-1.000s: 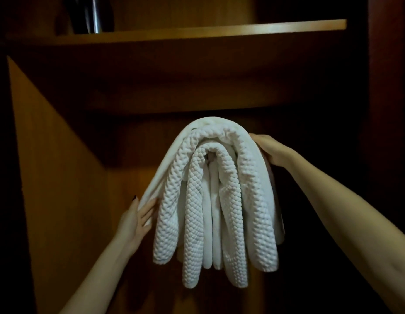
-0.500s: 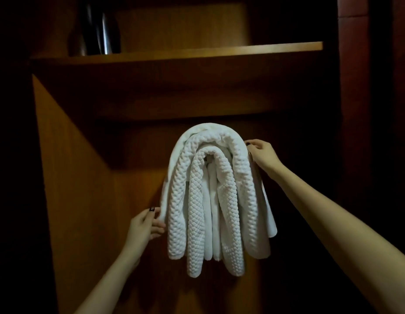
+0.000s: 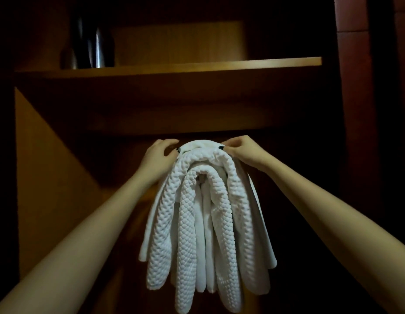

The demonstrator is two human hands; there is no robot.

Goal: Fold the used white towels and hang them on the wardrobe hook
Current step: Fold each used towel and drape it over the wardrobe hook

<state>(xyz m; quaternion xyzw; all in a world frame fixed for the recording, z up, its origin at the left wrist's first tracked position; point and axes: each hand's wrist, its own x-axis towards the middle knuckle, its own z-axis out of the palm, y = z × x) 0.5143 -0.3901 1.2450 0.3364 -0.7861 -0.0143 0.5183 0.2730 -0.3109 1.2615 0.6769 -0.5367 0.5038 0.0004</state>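
Several folded white towels (image 3: pixel 203 223), some with a waffle weave, hang draped in nested loops inside a dark wooden wardrobe. Their support is mostly hidden; a small dark bit of the hook (image 3: pixel 198 179) shows inside the innermost loop. My left hand (image 3: pixel 157 156) holds the top left of the outer towel with curled fingers. My right hand (image 3: pixel 241 149) pinches the top right edge of that same towel. Both hands are at the crown of the bundle, just under the shelf.
A wooden shelf (image 3: pixel 197 64) runs across above the towels, with a dark shiny metal vessel (image 3: pixel 90 41) standing on its left part. The wardrobe's left side panel (image 3: pixel 49 177) is close by. A reddish-brown panel (image 3: pixel 355 109) rises at the right.
My left hand has risen from the towels' lower left side to the top left. My right hand shifted slightly inward at the top. The view moved closer and tilted up.
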